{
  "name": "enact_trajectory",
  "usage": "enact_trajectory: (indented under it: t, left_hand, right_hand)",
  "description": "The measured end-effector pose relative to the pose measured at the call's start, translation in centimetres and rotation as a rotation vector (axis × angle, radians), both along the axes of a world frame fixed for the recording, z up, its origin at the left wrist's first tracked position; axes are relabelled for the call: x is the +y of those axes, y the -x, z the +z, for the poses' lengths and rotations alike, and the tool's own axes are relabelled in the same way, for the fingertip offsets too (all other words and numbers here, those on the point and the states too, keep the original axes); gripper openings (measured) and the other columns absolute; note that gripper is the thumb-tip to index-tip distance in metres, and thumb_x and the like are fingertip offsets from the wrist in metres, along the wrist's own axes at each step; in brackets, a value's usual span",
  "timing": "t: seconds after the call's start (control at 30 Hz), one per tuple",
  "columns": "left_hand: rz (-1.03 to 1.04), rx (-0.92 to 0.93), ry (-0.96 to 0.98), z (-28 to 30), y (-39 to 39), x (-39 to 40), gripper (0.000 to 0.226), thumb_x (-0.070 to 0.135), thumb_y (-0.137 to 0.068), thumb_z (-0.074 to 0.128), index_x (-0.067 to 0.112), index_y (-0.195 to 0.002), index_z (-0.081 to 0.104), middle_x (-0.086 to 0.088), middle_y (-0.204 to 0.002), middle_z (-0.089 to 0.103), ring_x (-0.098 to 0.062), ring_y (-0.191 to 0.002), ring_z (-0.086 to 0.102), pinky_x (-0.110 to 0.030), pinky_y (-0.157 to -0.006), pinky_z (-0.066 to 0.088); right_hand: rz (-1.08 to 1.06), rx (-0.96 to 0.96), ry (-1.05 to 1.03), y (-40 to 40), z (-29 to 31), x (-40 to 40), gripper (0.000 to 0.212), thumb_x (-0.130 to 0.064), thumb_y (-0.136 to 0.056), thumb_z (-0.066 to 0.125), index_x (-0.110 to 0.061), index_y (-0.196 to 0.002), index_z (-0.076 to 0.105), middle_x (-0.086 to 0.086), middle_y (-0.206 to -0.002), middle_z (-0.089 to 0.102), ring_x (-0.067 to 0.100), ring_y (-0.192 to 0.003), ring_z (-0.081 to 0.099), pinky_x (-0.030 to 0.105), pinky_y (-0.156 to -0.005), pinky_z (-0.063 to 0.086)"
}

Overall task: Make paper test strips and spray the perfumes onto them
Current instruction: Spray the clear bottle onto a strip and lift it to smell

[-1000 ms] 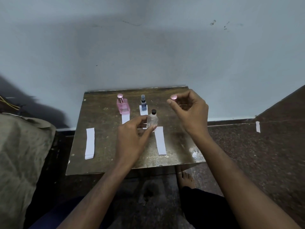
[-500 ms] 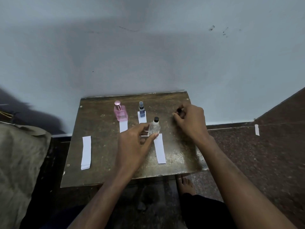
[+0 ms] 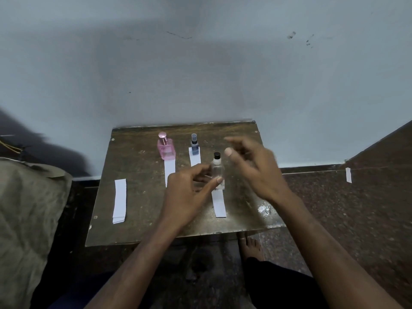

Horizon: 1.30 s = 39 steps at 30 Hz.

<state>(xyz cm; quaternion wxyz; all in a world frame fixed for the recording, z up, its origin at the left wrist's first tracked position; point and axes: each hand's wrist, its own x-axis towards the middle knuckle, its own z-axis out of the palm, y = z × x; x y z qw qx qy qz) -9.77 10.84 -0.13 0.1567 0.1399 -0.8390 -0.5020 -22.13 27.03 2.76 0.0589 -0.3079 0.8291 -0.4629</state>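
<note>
pink perfume bottle, faint lettering on front, unreadable

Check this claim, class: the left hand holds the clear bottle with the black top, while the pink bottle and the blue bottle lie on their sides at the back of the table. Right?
Not quite. In the head view the pink bottle and blue bottle stand upright on the table, not on their sides. The left hand does hold the clear bottle.

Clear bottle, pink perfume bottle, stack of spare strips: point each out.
clear bottle (image 3: 218,172): head view, on its transparent body, below the black cap.
pink perfume bottle (image 3: 166,150): head view, on the pink glass body.
stack of spare strips (image 3: 120,200): head view, middle of the top strip.
</note>
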Motion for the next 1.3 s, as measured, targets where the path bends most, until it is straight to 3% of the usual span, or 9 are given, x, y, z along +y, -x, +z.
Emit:
enact_trajectory:
  t: [0.1,0.27,0.47,0.63,0.73,0.83,0.97,1.13,1.3]
  left_hand:
    - [-0.085,0.005,-0.012,0.7,-0.1,0.4,0.027,0.030,-0.095,0.079,0.024,-0.122,0.078,0.017,-0.098,0.079,0.007,-0.089,0.075,-0.009,-0.075,0.056]
    - [-0.069,-0.036,-0.153,0.2,0.1,0.0,0.021,0.036,-0.103,0.069,0.023,-0.114,0.082,0.008,-0.093,0.082,-0.007,-0.082,0.080,-0.038,-0.074,0.068]
    - [0.053,0.017,0.209,-0.2,1.0,-0.5,0.028,0.036,-0.110,0.054,0.030,-0.098,0.079,0.018,-0.090,0.077,-0.004,-0.080,0.070,-0.033,-0.064,0.058]
    - [0.168,0.028,0.332,-0.3,1.3,0.1,0.020,0.036,-0.109,0.055,0.028,-0.100,0.070,0.018,-0.092,0.065,-0.004,-0.080,0.059,-0.024,-0.065,0.044]
    - [0.223,0.053,0.196,-0.5,1.7,0.2,0.012,0.032,-0.109,0.056,0.025,-0.114,0.064,0.019,-0.100,0.066,-0.001,-0.085,0.062,-0.025,-0.070,0.048]
    - [0.117,-0.057,0.384,-1.9,2.1,0.0,0.026,0.026,-0.104,0.060,0.028,-0.130,0.063,0.013,-0.118,0.063,-0.004,-0.100,0.060,-0.031,-0.075,0.052]
    - [-0.042,-0.221,0.626,-3.1,2.2,0.0,0.043,0.028,-0.100,0.067,0.027,-0.143,0.061,-0.003,-0.131,0.057,-0.026,-0.118,0.057,-0.044,-0.076,0.060]
    - [-0.061,-0.215,0.717,-2.6,2.0,0.1,0.038,0.033,-0.095,0.075,0.027,-0.132,0.071,-0.002,-0.123,0.061,-0.026,-0.115,0.058,-0.034,-0.074,0.047]
    - [-0.064,-0.170,0.694,-2.4,1.7,-0.1,0.015,0.031,-0.093,0.079,0.023,-0.104,0.073,0.003,-0.106,0.063,-0.021,-0.102,0.058,-0.034,-0.068,0.049]
  right_hand:
    - [0.240,-0.197,-0.111,-1.1,-1.3,-0.7,0.047,-0.056,-0.104,0.051,-0.018,-0.125,0.069,-0.001,-0.111,0.072,0.011,-0.104,0.071,0.039,-0.092,0.060]
    - [0.232,-0.628,0.323,-0.5,-1.1,-0.8,0.040,-0.029,-0.115,0.039,0.000,-0.120,0.066,0.016,-0.123,0.075,0.032,-0.116,0.072,0.054,-0.104,0.057]
    - [0.302,-1.008,0.659,0.6,-0.5,-0.1,0.046,-0.039,-0.112,0.037,-0.005,-0.108,0.067,0.006,-0.067,0.053,0.022,-0.064,0.053,0.046,-0.086,0.044]
    - [0.388,-1.123,0.765,0.9,-0.5,-0.1,0.046,-0.033,-0.114,0.027,-0.003,-0.115,0.062,-0.003,-0.054,0.042,0.013,-0.048,0.041,0.065,-0.111,0.040]
    - [0.464,-1.219,0.887,1.3,0.1,0.3,0.041,-0.033,-0.114,0.025,-0.010,-0.121,0.058,-0.005,-0.052,0.036,0.011,-0.046,0.034,0.050,-0.087,0.058]
    - [0.518,-1.317,0.970,1.3,0.7,0.9,0.039,-0.032,-0.115,0.019,-0.018,-0.127,0.054,-0.003,-0.055,0.031,0.012,-0.049,0.026,0.028,-0.047,0.051]
    - [0.369,-1.218,0.873,1.0,1.0,0.7,0.025,-0.033,-0.116,0.029,-0.025,-0.125,0.050,0.002,-0.065,0.041,0.007,-0.045,0.032,0.014,-0.032,0.029]
    - [0.070,-0.922,0.648,1.0,0.0,0.0,0.014,-0.031,-0.114,0.043,-0.027,-0.126,0.049,0.009,-0.077,0.058,0.012,-0.042,0.036,0.012,-0.039,0.025]
    - [-0.005,-0.819,0.577,0.6,0.2,0.3,0.040,-0.015,-0.101,0.065,-0.023,-0.136,0.047,0.012,-0.093,0.064,0.015,-0.050,0.042,0.019,-0.042,0.027]
